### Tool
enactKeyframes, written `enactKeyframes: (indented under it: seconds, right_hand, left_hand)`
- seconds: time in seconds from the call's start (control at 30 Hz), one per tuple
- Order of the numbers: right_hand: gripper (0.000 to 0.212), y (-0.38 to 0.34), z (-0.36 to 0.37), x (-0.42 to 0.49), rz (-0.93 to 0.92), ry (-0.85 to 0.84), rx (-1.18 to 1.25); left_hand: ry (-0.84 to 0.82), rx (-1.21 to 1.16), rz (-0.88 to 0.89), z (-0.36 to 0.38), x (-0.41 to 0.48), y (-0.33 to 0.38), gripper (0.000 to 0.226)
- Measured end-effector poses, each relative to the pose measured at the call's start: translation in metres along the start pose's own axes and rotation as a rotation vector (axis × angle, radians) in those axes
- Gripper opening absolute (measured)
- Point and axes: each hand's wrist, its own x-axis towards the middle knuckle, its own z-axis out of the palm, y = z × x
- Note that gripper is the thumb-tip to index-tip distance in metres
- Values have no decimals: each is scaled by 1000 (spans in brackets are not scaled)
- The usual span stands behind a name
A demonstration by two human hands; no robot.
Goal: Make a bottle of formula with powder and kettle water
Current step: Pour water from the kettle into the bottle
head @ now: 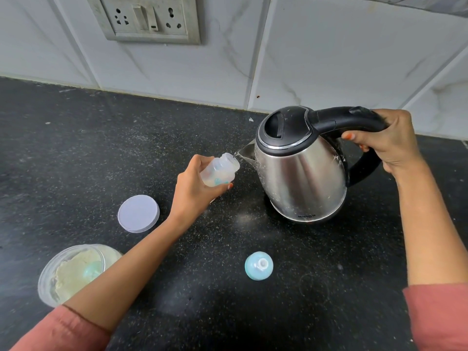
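My left hand (193,192) grips a small clear baby bottle (219,171), tilted with its open mouth toward the kettle's spout. Pale powder lies in the bottle's lower part. My right hand (388,140) grips the black handle of the steel kettle (301,168), which leans left. A thin stream of water runs from the spout to the bottle's mouth. An open jar of cream formula powder (68,273) with a teal scoop in it stands at the lower left, partly behind my left forearm. The bottle's blue teat cap (258,266) stands on the counter.
The jar's round white lid (138,213) lies flat on the black speckled counter (76,153), left of my left wrist. A wall socket panel (149,19) sits on the tiled wall behind.
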Motion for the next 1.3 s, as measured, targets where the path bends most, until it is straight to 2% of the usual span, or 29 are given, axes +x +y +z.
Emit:
enactKeyframes:
  seconds: [0.23, 1.3]
  right_hand:
    - [33, 0, 0, 2, -7, 6, -15]
    - [28, -3, 2, 2, -28, -35, -29]
  left_hand:
    - [5, 2, -8, 1, 0, -1, 53]
    - [34, -32, -31, 12, 2, -10, 53]
